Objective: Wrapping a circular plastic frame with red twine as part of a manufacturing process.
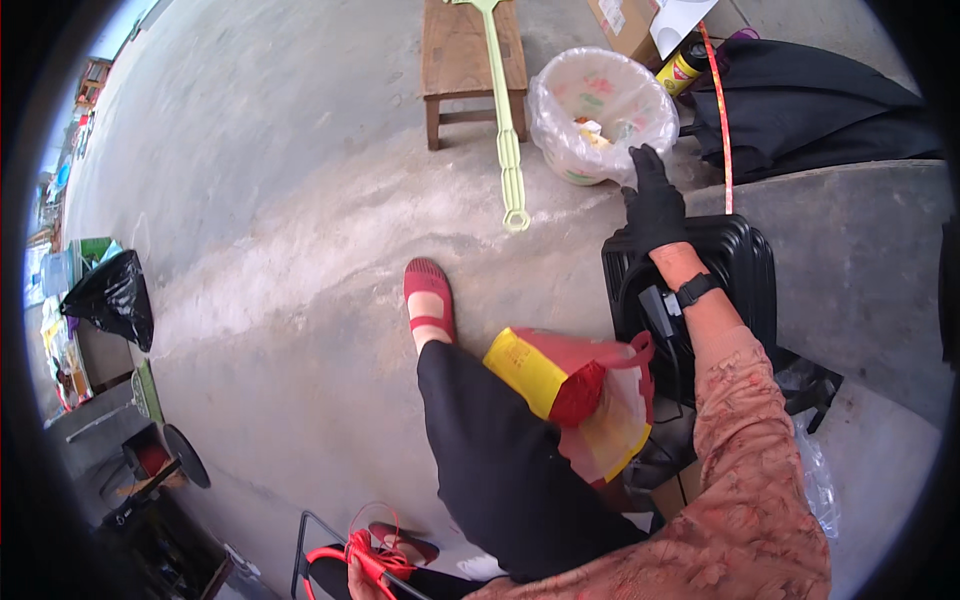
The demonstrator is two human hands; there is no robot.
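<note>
The right hand (655, 205), in a black glove, reaches toward one o'clock with fingers spread, touching the near rim of the plastic-lined bin (600, 112); the bin lies just beyond it at eleven o'clock. The left hand (362, 572), low at six o'clock, is closed around a bundle of red cord (365, 550), far from the bin.

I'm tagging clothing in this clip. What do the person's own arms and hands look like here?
The right hand wears a black glove, with a black band like a watch at the wrist. The right arm has a salmon-pink patterned sleeve, pushed back from the wrist. Only a small part of the left hand shows at the lower edge.
</note>
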